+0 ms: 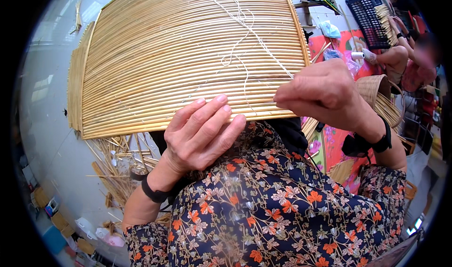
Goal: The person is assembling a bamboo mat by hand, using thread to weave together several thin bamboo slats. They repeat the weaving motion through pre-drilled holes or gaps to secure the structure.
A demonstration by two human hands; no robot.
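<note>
A broad mat of thin straw-coloured reeds (155,64), laid side by side, spreads in front of me. My left hand (200,135) lies over its near edge, fingers stretched out flat on the reeds; the thumb is hard to make out. At the mat's near right corner my right hand (325,95) is closed in a pinch. White thread (263,45) runs from the pinched fingers up across the mat in loose loops, and a strand trails down toward the near edge beside my left fingers. Whether a needle is in the pinch is hidden.
Loose reeds and scraps (134,158) litter the floor at left. To the right are a red flowered cloth (339,130), a white thread spool (358,55), a wicker basket (372,88) and a black crate (369,22). Another person sits at far right, hands on a reed bundle (386,22).
</note>
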